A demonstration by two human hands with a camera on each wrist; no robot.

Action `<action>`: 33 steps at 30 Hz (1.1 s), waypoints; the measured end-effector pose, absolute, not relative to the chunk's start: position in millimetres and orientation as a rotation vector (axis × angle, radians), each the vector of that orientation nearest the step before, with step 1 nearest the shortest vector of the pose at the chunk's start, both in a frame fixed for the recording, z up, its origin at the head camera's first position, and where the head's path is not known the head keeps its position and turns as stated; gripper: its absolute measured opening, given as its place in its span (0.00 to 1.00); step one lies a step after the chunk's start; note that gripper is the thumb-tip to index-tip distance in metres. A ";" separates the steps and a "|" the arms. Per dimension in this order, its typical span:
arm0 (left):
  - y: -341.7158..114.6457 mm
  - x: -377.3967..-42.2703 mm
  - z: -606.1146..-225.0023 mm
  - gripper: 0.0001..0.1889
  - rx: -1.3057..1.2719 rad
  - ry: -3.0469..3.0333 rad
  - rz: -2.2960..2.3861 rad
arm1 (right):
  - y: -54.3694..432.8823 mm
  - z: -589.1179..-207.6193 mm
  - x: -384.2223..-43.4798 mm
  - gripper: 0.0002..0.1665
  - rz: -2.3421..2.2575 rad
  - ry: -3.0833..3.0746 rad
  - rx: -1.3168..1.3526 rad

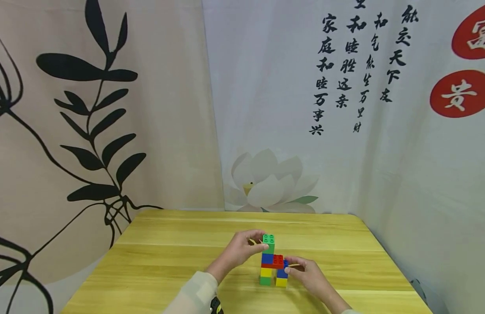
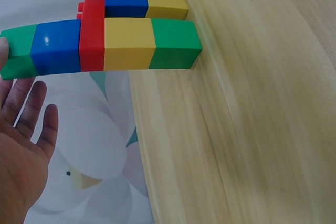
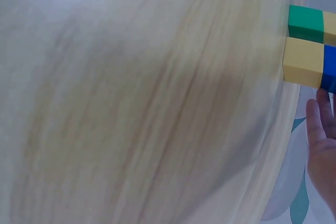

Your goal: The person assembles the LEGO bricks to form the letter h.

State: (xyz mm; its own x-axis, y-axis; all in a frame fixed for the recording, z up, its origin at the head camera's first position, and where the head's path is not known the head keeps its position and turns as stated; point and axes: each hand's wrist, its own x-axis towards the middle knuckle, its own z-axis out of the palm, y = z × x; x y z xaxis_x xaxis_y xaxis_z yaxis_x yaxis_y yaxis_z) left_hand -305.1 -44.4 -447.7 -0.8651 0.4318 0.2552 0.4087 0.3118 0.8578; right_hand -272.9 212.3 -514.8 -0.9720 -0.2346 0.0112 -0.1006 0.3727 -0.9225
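Note:
A tower of toy building blocks stands on the table, with a green block (image 1: pixel 268 246) at its top. Below that come a blue block (image 2: pixel 56 47), a long red block (image 1: pixel 277 261), a yellow block (image 2: pixel 129 44) and a green bottom block (image 2: pixel 176 44). My left hand (image 1: pixel 242 250) pinches the top green block between thumb and fingers. Beside the tower, a short column has a blue block (image 1: pixel 281 273) over a yellow block (image 1: pixel 281 282); the red block reaches across to it. My right hand (image 1: pixel 311 277) pinches this blue block from the right side.
The wooden table (image 1: pixel 167 261) ends at a far edge in front of a printed cloth backdrop (image 1: pixel 266 109). A dark object (image 1: pixel 418 290) lies low beyond the table's right edge.

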 end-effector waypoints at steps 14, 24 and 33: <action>-43.4 -303.4 -449.5 0.18 0.785 2.581 1.635 | 209.8 -513.2 -272.4 0.32 -1.654 2.530 -0.303; -43.4 -301.8 -454.9 0.21 0.764 2.582 1.664 | 209.2 -513.9 -271.9 0.32 -1.691 2.509 -0.339; -40.9 -294.4 -472.6 0.32 0.779 2.590 1.720 | 210.1 -517.5 -271.8 0.31 -1.727 2.483 -0.370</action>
State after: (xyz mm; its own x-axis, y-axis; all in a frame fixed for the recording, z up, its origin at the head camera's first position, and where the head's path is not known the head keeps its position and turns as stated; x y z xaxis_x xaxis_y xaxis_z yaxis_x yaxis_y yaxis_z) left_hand -294.4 -40.9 -472.6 -0.8799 0.3585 0.3119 0.4266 0.3065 0.8509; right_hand -271.8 210.1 -517.5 -0.9661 -0.2510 0.0601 -0.1436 0.3296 -0.9331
